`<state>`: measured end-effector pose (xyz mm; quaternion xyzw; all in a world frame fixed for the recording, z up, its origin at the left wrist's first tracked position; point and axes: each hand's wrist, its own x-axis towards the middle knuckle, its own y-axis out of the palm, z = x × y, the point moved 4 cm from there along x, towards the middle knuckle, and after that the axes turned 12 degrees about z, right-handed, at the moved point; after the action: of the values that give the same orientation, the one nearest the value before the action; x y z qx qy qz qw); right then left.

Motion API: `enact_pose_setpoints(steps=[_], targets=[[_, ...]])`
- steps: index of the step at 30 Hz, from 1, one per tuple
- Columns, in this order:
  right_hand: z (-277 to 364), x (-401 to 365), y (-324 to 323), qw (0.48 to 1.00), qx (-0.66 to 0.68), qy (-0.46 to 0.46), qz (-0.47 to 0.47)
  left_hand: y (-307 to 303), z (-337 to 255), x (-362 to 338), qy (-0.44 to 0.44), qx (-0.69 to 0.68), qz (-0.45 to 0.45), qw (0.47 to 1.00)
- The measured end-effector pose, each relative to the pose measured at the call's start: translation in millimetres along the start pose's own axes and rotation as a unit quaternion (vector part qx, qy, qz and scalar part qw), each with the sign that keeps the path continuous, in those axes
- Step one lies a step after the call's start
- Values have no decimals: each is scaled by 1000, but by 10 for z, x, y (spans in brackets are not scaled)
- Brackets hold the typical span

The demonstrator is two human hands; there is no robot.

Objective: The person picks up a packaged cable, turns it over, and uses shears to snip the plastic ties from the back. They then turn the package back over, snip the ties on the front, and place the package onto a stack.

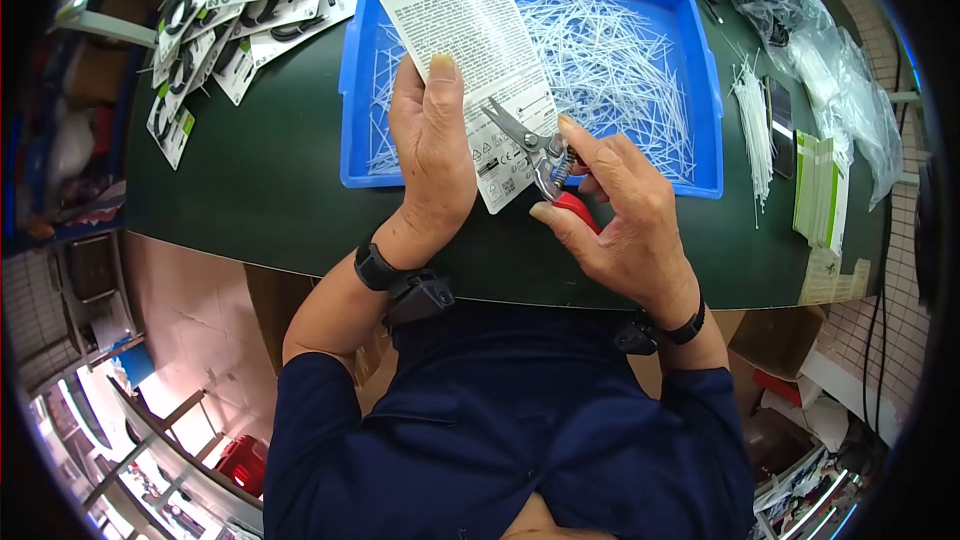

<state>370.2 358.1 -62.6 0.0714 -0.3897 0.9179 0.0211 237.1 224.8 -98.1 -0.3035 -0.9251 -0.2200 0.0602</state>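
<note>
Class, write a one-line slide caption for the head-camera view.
Left hand holds a printed card over a blue tray of white strips while right hand grips red-handled cutters.

This looks like a small packing workshop. The dark green desk (pixel 260 190) carries a blue plastic tray (pixel 352 90) heaped with white plastic tie offcuts (pixel 620 60). Around it lie a fan of carded retail packs of black coiled cables (pixel 250 10), a bundle of white cable ties (pixel 752 130), clear plastic bags (pixel 830 70) and a stack of green-and-white cards (pixel 820 190). Red-handled metal snips (pixel 545 155) and a white printed backing card (pixel 470 40) are held over the tray. Brown cardboard boxes (pixel 780 340) sit below the desk.
</note>
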Motion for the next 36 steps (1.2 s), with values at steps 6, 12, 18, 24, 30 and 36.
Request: enact_pose_setpoints(steps=[6,12,18,24,30,36], targets=[[-2,59,22,1000,4,-16,0,51,12,-32,26,2,9,1000],[47,31,41,999,-41,-14,1,20,65,-89,11,9,-4,1000],[-13,26,66,999,-43,-13,-6,29,56,-32,-1,-1,21,1000],[-68,-40,100,1000,-11,-17,-7,-21,97,-49,-21,-28,30,999],[-33,4,-193,997,30,-50,-46,-325,-143,159,-55,-4,25,998],[5,242,-576,995,36,-22,-85,-630,-423,523,-89,-69,44,993]])
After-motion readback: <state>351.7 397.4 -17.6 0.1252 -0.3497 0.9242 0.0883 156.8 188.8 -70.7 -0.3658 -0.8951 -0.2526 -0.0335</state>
